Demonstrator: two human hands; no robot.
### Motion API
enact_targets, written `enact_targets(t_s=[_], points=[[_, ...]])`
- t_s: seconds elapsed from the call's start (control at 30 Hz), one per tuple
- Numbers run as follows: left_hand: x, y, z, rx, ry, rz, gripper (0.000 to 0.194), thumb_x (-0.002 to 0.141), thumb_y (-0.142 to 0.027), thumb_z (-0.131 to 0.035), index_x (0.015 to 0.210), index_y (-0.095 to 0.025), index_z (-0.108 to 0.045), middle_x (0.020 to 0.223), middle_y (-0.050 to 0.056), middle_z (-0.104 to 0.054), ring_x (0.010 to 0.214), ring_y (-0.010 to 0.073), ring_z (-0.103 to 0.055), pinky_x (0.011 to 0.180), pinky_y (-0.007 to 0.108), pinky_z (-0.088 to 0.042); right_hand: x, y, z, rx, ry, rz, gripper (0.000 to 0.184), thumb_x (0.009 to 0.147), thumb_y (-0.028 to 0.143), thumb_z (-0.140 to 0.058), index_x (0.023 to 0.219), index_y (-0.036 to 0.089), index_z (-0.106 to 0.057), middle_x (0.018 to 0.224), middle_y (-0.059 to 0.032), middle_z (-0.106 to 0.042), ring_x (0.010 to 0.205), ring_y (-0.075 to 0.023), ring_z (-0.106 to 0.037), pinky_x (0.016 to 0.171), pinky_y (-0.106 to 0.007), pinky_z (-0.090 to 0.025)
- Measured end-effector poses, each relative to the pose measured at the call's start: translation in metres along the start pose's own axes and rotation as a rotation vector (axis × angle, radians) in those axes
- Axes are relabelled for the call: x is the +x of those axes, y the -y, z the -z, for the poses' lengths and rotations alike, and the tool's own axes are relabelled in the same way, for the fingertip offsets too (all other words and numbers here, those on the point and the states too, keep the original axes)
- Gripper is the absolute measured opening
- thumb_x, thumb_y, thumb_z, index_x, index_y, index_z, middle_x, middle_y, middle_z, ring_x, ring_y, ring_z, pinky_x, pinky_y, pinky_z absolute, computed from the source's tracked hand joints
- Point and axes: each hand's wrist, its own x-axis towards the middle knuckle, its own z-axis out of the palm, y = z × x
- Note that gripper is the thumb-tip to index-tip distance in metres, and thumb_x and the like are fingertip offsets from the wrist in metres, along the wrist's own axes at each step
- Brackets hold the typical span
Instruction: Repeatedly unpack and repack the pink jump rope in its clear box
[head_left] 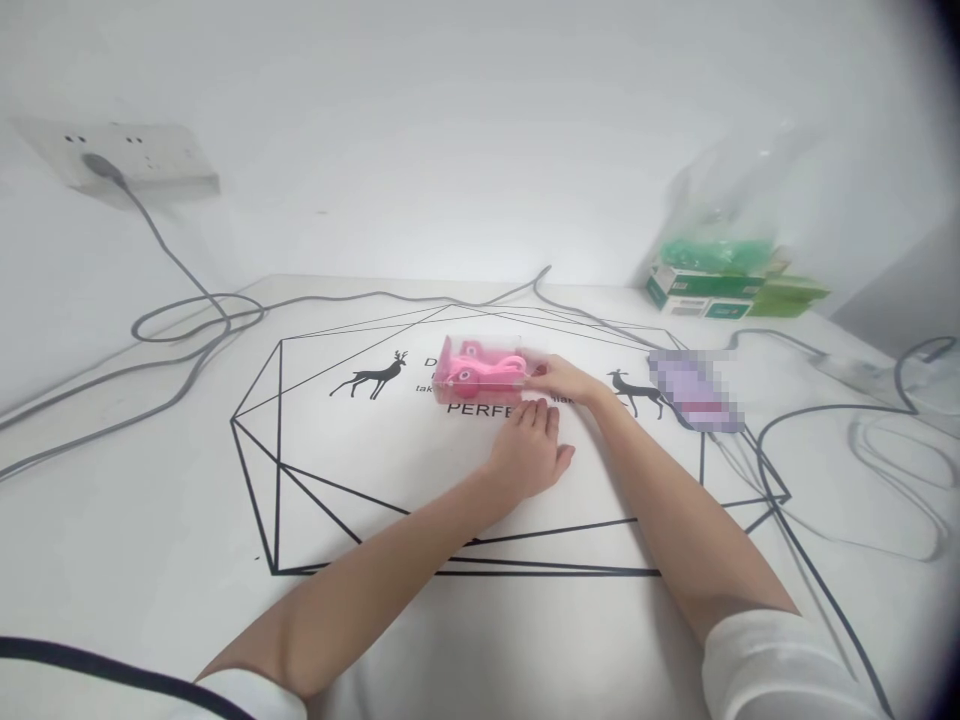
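Note:
A clear plastic box (484, 372) with pink parts inside lies on the white table (150, 560), over black printed lettering. My right hand (564, 381) pinches the box's right end with thumb and fingers closed on it. Just in front of the box, my left hand (529, 453) rests on the table, fingers stretched toward the box's near edge and touching or almost touching it. Both forearms reach in from the bottom of the view.
Grey cables (196, 322) loop across the table's left and back, running from a wall socket (120, 160). More cables (862, 440) lie at the right. Green and white boxes (720, 290) under a clear bag stand at the back right. A blurred purple patch (694, 390) lies right of the box.

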Motion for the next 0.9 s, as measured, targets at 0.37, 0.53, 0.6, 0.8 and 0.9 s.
enact_targets(t_s=[0.37,0.53,0.6,0.8,0.9], points=[[-0.003,0.006,-0.013,-0.191,-0.103,0.006,0.062,0.099,-0.051,-0.037,0.137,-0.004,-0.051,0.140,0.021,-0.057,0.135,0.0335,-0.048,0.115,0.046,-0.034,0.012,-0.017,0.002,-0.085,-0.030,0.084,0.056,0.074,0.033,-0.075,0.128,0.022,-0.064,0.126,-0.0053,-0.065,0.110,-0.0254,-0.059,0.097,-0.039,-0.047],[-0.003,0.008,-0.013,-0.241,-0.082,0.015,0.063,0.099,-0.053,-0.036,0.137,-0.005,-0.050,0.142,0.021,-0.054,0.137,0.0342,-0.046,0.116,0.047,-0.034,0.021,-0.024,0.007,-0.180,-0.003,-0.004,0.072,0.072,0.037,-0.079,0.139,0.022,-0.056,0.144,-0.0104,-0.054,0.128,-0.0321,-0.052,0.107,-0.046,-0.042],[-0.003,0.009,-0.013,-0.260,-0.076,0.016,0.064,0.098,-0.054,-0.037,0.137,-0.004,-0.050,0.142,0.021,-0.054,0.136,0.0348,-0.046,0.116,0.047,-0.034,0.023,-0.025,0.006,-0.216,-0.029,-0.040,0.079,0.070,0.038,-0.081,0.142,0.022,-0.053,0.151,-0.0124,-0.046,0.137,-0.0340,-0.043,0.112,-0.048,-0.037],[-0.002,0.009,-0.013,-0.294,-0.061,0.029,0.067,0.097,-0.056,-0.038,0.139,-0.004,-0.048,0.143,0.021,-0.053,0.136,0.0362,-0.046,0.116,0.048,-0.034,0.025,-0.033,0.001,-0.194,-0.024,0.086,0.063,0.075,0.039,-0.079,0.134,0.028,-0.061,0.144,-0.0091,-0.051,0.130,-0.0311,-0.049,0.103,-0.044,-0.046],[-0.002,0.009,-0.014,-0.303,-0.058,0.027,0.065,0.097,-0.056,-0.039,0.139,-0.006,-0.049,0.142,0.021,-0.053,0.135,0.0364,-0.047,0.115,0.049,-0.036,0.027,-0.039,0.002,-0.236,-0.038,0.140,0.045,0.076,0.043,-0.078,0.118,0.027,-0.072,0.140,-0.0087,-0.052,0.119,-0.0291,-0.056,0.094,-0.041,-0.051]])
